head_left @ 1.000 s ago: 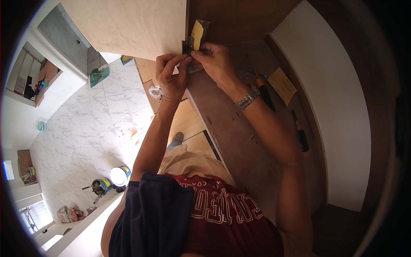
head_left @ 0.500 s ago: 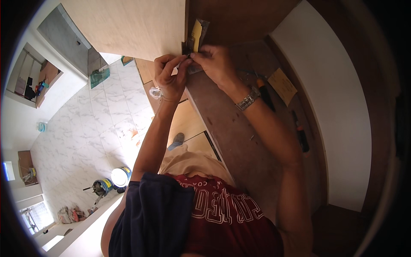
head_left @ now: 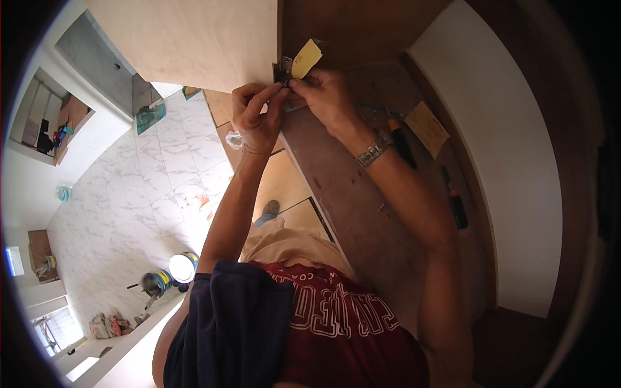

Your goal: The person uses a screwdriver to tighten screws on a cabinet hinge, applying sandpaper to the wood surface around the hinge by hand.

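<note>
A pale wooden panel (head_left: pixel 194 39) has a metal hinge (head_left: pixel 285 66) at its lower right edge, with a yellow paper (head_left: pixel 305 58) leaning rightward beside it. My left hand (head_left: pixel 257 116) is closed just under the panel's edge, fingertips pinched at the base of the hinge. My right hand (head_left: pixel 326 100) is closed too, thumb and fingers at the hinge base beside the left fingertips. What the two pinches hold is too small to make out.
The brown board (head_left: pixel 336 200) below holds tools with orange-and-black handles (head_left: pixel 401 142), (head_left: pixel 456 200) and a tan sheet (head_left: pixel 427 129). A white curved board (head_left: pixel 517 161) runs along the right. Buckets (head_left: pixel 183 266) stand on the marble-patterned floor (head_left: pixel 129 207) at left.
The yellow paper has tipped to the right and turned, showing more of its face and the hinge. My hands have shifted only slightly.
</note>
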Demonstrator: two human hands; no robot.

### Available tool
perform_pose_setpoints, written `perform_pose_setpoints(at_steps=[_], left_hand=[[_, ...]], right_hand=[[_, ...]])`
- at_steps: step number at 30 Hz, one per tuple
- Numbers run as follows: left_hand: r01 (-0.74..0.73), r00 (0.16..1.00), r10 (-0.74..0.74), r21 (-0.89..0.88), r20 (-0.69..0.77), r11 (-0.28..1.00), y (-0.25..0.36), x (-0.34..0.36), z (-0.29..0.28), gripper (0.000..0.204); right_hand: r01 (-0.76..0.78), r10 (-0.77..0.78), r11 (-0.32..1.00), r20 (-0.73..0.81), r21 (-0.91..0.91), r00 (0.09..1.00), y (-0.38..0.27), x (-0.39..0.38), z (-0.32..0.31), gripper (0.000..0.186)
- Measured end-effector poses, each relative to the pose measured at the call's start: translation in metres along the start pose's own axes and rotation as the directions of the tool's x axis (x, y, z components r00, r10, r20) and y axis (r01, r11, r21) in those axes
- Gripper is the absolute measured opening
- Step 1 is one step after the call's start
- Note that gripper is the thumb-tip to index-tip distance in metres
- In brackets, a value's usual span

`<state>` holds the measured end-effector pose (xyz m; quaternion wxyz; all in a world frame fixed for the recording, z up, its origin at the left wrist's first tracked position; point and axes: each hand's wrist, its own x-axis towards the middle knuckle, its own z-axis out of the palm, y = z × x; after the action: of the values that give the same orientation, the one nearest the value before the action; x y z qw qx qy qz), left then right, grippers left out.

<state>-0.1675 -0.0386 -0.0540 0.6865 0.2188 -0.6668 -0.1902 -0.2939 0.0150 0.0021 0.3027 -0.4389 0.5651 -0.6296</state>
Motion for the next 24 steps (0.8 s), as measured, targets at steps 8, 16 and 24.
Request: perform_pose_setpoints(at_steps=[8, 16, 24], left_hand=[[-0.052, 0.999, 0.052, -0.011, 0.008, 0.999, 0.0, 0.003, 0.002, 0.026], [-0.1, 0.992, 0.098, 0.019, 0.08, 0.995, -0.004, 0.003, -0.002, 0.033], [-0.031, 0.995, 0.031, 0.0, 0.098, 1.0, -0.003, -0.001, -0.005, 0.038]], right_hand=[[0.015, -0.009, 0.992, 0.047, -0.128, 0.999, 0.002, 0.005, -0.005, 0.016], [-0.036, 0.065, 0.958, 0.096, -0.283, 0.993, -0.026, 0.003, -0.004, 0.017], [-0.084, 0.096, 0.994, 0.178, -0.069, 0.979, -0.026, -0.013, -0.004, 0.025]])
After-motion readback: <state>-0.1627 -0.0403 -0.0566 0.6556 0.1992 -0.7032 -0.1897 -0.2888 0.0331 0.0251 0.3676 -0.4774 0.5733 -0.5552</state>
